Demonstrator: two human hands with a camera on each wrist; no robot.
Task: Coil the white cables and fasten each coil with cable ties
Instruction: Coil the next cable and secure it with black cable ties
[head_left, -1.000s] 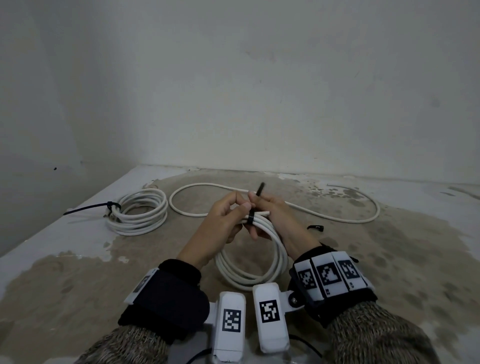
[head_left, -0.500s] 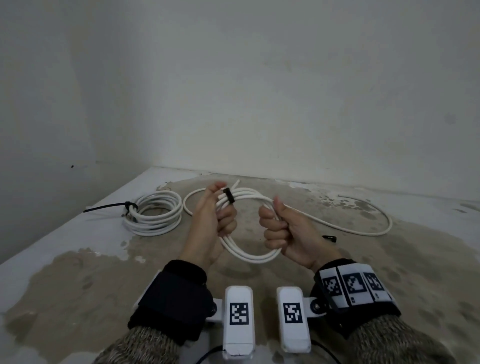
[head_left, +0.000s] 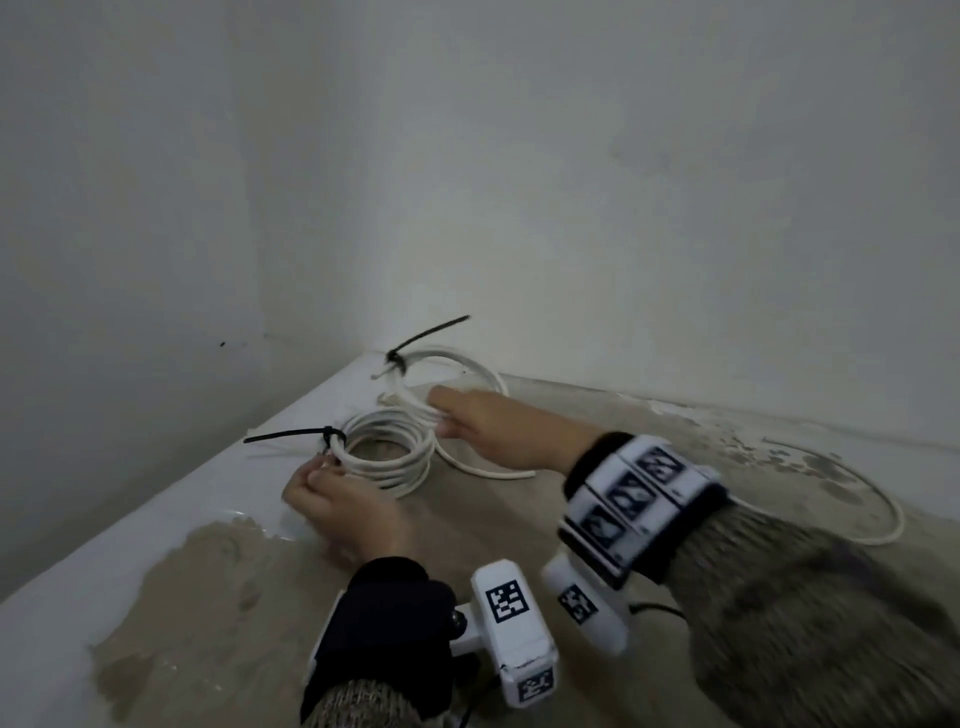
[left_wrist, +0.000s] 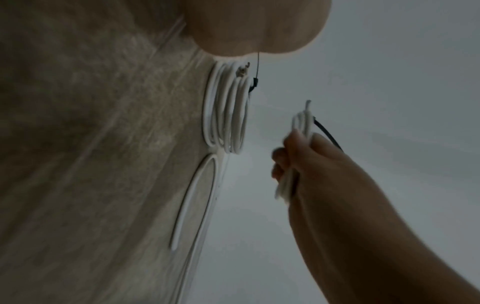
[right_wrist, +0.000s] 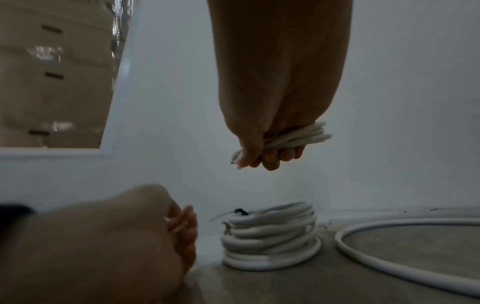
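Note:
A white cable coil (head_left: 395, 467) lies near the table's left edge, bound by a black cable tie (head_left: 291, 435) whose tail points left. My left hand (head_left: 318, 470) sits at that coil's near-left rim with its fingers curled; I cannot tell whether they hold it. My right hand (head_left: 448, 415) grips a second white coil (head_left: 460, 364) in the air just behind the first. This one also carries a black tie (head_left: 426, 335), with its tail sticking up to the right. The right wrist view shows the fingers wrapped round the held coil (right_wrist: 298, 135) above the lying coil (right_wrist: 270, 236).
A loose white cable (head_left: 883, 519) loops over the worn brown tabletop (head_left: 234, 597) to the right. The table stands in a corner, with a wall close on the left and another behind. Both wrist cameras (head_left: 514, 629) hang below my forearms.
The second coil has passed from both hands to the right hand alone, which carried it left and back above the first coil. The left hand let go and dropped to the first coil.

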